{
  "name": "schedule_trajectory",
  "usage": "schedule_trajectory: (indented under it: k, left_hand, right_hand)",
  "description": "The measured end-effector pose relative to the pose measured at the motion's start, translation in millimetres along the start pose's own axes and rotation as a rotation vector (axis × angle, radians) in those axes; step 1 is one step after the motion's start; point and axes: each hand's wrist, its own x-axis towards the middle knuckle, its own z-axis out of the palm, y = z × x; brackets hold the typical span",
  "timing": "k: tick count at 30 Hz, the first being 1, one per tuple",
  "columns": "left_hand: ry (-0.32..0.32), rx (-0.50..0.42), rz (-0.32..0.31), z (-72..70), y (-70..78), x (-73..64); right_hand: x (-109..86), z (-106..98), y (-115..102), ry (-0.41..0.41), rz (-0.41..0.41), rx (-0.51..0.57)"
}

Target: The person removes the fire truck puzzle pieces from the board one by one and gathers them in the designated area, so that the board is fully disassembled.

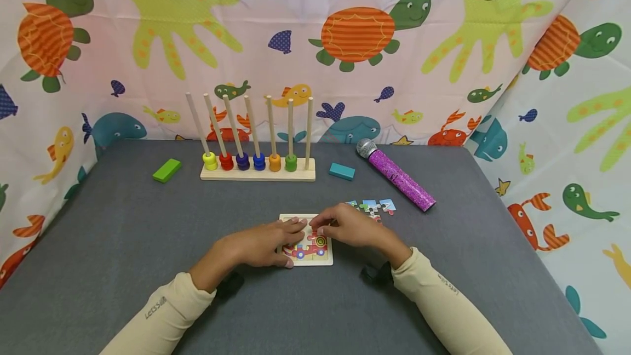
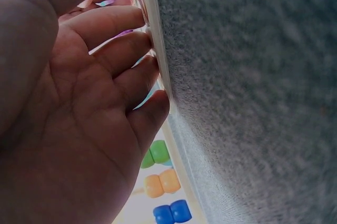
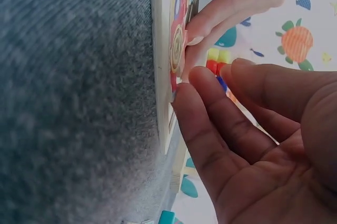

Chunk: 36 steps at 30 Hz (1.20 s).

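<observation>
Wooden tray puzzle (image 1: pixel 315 263) flat on grey tabletop (image 1: pixel 296 311), in front of the person; roughly square, no clear long axis. Red tractor picture (image 1: pixel 298 252) fills its near part; far part mostly behind the hands. Left hand (image 1: pixel 266 242) on the tray's left side, fingers extended and a bit apart, fingertips resting on it, thumb by the near edge. Right hand (image 1: pixel 352 226) comes in from the right, fingers gently bent, fingertips at the tray's upper right; thumb tip apart from them in the right wrist view, no pinch visible. Can't tell if a piece sits under the fingertip. Key relation: loose jigsaw pieces (image 1: pixel 387 205) lie beyond and right of the tray, just past the right hand, which partly hides them; right hand clearly nearer, left hand across the tray. Glittery purple microphone (image 1: pixel 401 179) beyond the pieces to the right, teal block (image 1: pixel 342 171) further back.
</observation>
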Motion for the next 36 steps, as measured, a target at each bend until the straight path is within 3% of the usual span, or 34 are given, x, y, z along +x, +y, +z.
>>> schedule_trajectory:
  k: [11, 15, 22, 36]
  left_hand:
    - [0.006, 0.009, -0.014, -1.3, -1.0, -1.3]
    - [0.012, 0.016, -0.009, 0.2, -1.5, -1.8]
    - [0.020, 0.011, 0.015, -0.3, -0.4, -0.2]
    - [0.017, 0.015, 0.013, -0.5, 2.0, -2.0]
  right_hand:
    - [4.0, 1.5, 1.6, 0.020, 0.010, 0.148]
    - [4.6, 4.8, 5.0, 0.010, -0.017, 0.113]
    - [4.1, 7.6, 5.9, -0.051, 0.022, 0.073]
    - [1.6, 7.8, 2.1, -0.044, 0.043, 0.033]
